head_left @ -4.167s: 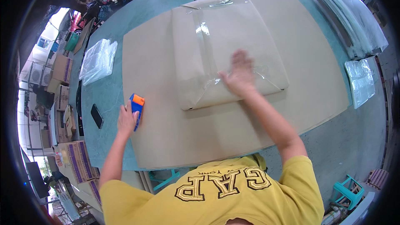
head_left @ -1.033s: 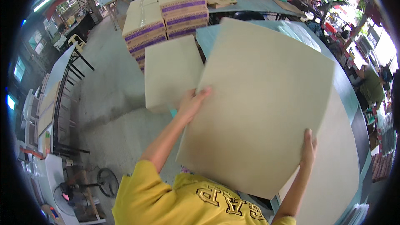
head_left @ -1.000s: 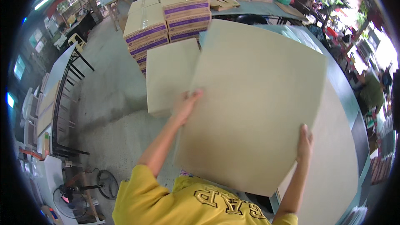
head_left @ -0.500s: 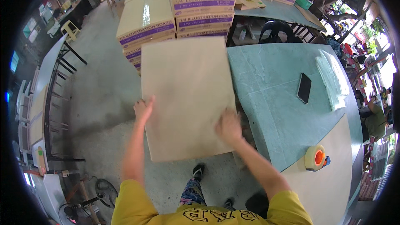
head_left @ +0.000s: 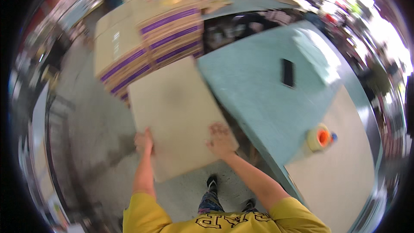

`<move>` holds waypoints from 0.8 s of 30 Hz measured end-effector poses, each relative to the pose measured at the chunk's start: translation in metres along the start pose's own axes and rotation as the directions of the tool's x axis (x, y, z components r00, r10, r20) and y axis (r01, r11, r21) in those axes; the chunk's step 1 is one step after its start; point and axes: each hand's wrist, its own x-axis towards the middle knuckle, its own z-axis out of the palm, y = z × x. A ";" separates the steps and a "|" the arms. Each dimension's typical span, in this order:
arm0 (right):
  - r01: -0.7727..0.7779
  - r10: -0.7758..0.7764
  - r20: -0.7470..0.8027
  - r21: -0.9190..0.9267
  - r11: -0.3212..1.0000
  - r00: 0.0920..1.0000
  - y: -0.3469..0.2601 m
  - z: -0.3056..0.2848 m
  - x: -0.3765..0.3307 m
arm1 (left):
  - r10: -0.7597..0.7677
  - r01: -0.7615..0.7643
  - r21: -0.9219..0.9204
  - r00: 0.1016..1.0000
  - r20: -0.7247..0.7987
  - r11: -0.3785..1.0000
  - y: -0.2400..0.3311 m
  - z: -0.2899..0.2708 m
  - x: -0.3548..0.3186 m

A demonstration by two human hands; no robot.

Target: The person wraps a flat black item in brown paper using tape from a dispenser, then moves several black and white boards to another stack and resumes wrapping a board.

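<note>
A large plain tan rectangle of cardboard, a flat board or the top of a carton, lies in front of me. Whether it has depth underneath, I cannot tell. At its left edge my left hand is closed, with the fingers partly hidden. My right hand rests on its top near the right edge, fingers stretched forward and apart, slightly blurred. Beyond its far end stand stacked cartons with purple bands.
On my right is a table with a blue-green cover, close beside the cardboard. It bears a black phone, clear plastic sheets, a tan board and a tape roll. Grey floor shows on the left.
My view has turned, so the cartons and table sit further left. The cardboard appears tilted and nearer to me. My right hand has gone from curled to fingers spread on its top.
</note>
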 end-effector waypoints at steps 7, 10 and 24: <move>-0.176 -0.097 0.392 0.603 0.778 0.915 0.006 -0.037 -0.167 | 0.304 -0.300 0.125 0.952 -0.017 0.946 -0.093 0.037 0.032; -0.521 0.362 0.375 0.583 0.623 0.854 0.051 -0.023 -0.334 | 0.587 -0.576 0.143 0.809 -0.043 0.805 -0.075 0.076 -0.077; -0.251 0.472 0.518 0.440 -0.862 -0.713 -0.007 0.024 -0.951 | 0.174 -0.798 -0.601 -0.599 0.782 -0.046 -0.025 0.079 -0.740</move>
